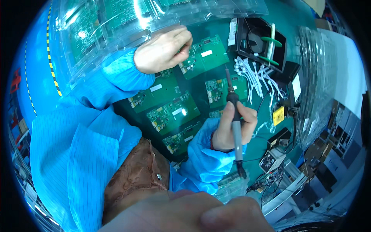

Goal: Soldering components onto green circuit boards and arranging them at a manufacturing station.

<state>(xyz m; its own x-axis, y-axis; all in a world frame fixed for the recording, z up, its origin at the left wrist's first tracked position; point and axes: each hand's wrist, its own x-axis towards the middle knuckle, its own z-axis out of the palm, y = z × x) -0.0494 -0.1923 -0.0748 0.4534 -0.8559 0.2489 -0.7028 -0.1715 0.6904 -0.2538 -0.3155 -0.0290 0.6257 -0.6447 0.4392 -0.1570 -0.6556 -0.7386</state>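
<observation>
My right hand (228, 129) grips a soldering iron (236, 133) by its dark and grey handle. The iron's tip points away from me, above a green circuit board (214, 92); I cannot tell whether it touches anything. Farther off and to the left, my left hand (164, 50) is closed, fingers curled, at the left edge of another circuit board (214, 58). Whatever those fingers hold, if anything, is hidden. Nearer to me lie several more green boards, including a circuit board (174, 112) with a white label. Blue sleeves cover both arms.
Clear plastic trays (104, 23) with boards line the far side. Right of the iron are white cables (251, 77), a black box-shaped holder (247, 29), a spool stand with green discs (271, 50), a yellow sponge (278, 115) and a boxy soldering unit (272, 159) among wires.
</observation>
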